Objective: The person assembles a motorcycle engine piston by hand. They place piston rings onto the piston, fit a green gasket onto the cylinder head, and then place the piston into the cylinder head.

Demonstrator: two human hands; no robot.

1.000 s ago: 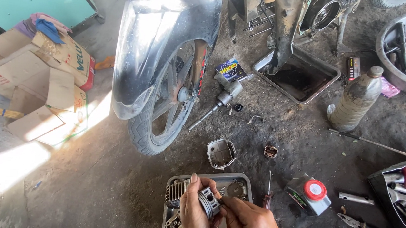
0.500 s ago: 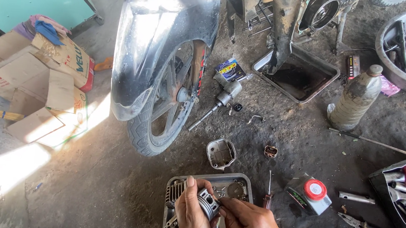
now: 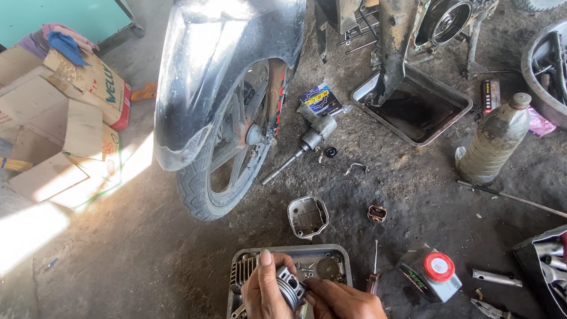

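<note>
two hands meet at the bottom of the view, and a small round metal part (image 3: 291,287) sits right between them. it is grey and shiny, shaped like a short can with rings around it. the left hand (image 3: 269,305) is curled around the part, with its fingers (image 3: 265,260) pointing up and wrapped over the side. the right hand (image 3: 350,317) comes in from the right and lower down, and its fingertips (image 3: 313,295) pinch the other side of the part. both hands are mostly closed, and both hold that one part. the backs of the hands face up.

the hands hover just over a flat metal tray (image 3: 338,258) on the dirty floor. the tray has other metal bits in it. just above the tray lies a small grey cover (image 3: 307,216). to the right of the tray stands a grey bottle with a red cap (image 3: 433,274), and a screwdriver (image 3: 374,273) lies between them. farther up, a motorbike wheel (image 3: 225,158) stands under a dark mudguard (image 3: 222,44). a dirty plastic bottle (image 3: 494,140) stands well apart on the right, near a dark oil pan (image 3: 411,106).
</note>
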